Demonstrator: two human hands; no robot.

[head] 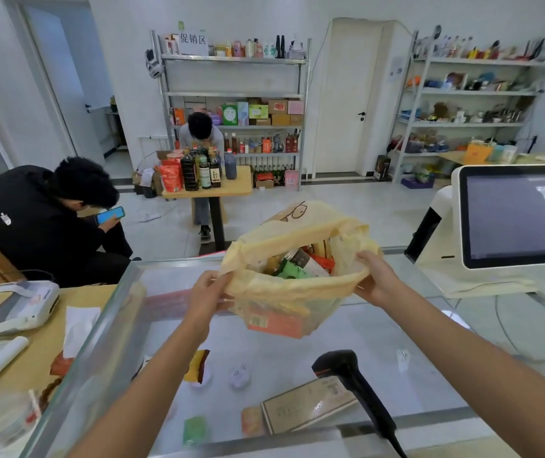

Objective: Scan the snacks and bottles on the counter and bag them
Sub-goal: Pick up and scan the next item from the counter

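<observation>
Well left of the white touchscreen till terminal (508, 223), a person in a black jacket (30, 223) holds a blue phone (110, 215), and a white plastic label printer (30, 304) lies also to its left.

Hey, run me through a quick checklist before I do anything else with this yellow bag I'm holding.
1. Left hand grips the bag rim: ok.
2. Right hand grips the opposite rim: ok.
3. Bag mouth open, green packet visible inside: ok.
4. Scanner lies on the counter, free of both hands: ok.
5. Yellow packet left unbagged, on or under the glass: cannot tell.
6. Every item scanned: cannot tell.
</observation>
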